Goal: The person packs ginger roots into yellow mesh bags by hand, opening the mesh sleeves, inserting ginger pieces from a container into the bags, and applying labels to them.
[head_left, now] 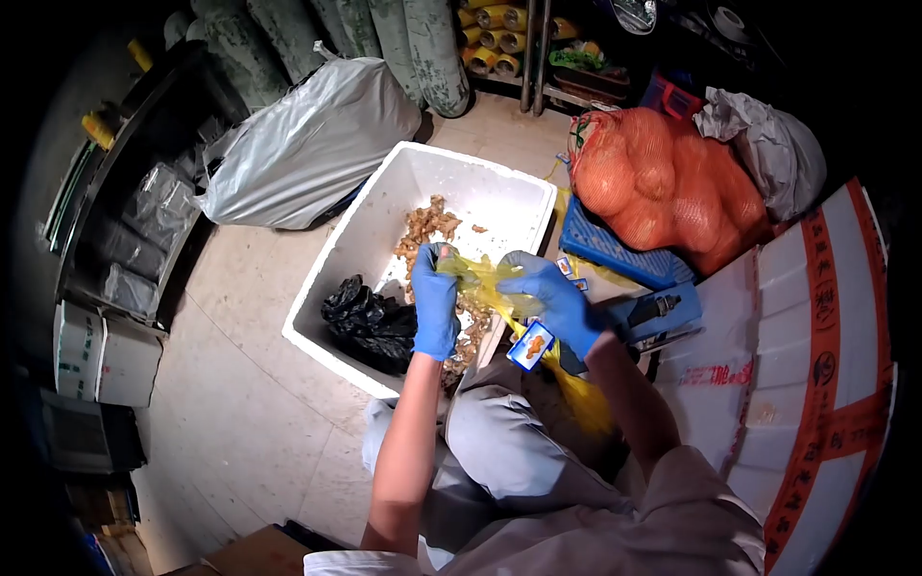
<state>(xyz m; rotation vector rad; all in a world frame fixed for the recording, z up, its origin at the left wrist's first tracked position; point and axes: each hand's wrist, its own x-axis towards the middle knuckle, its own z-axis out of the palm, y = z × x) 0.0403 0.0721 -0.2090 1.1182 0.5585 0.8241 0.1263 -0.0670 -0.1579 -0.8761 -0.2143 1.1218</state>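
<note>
Clock readings are taken from the yellow net (475, 278), with 12 straight ahead of me. My left hand (434, 305), gloved in blue, pinches the net's near-left end at 8 o'clock. My right hand (554, 300), likewise gloved, pinches it at 3, thumb against fingers. The net is spread between the two, above the white box (373, 219). A blue-edged label (530, 346) shows at 5, just below my right hand; whether it is fixed to the net, I cannot tell. More yellow mesh (584, 398) hangs beyond it, also at 5. Inside the box, ginger (430, 225) lies loose at 11 and 6, and a black bag (370, 322) sits crumpled at 8, beside my left hand. Outside, a blue crate (610, 245) stands between 2 and 3, an orange sack (663, 182) at 2, and a silver bag (307, 144) at 10
</note>
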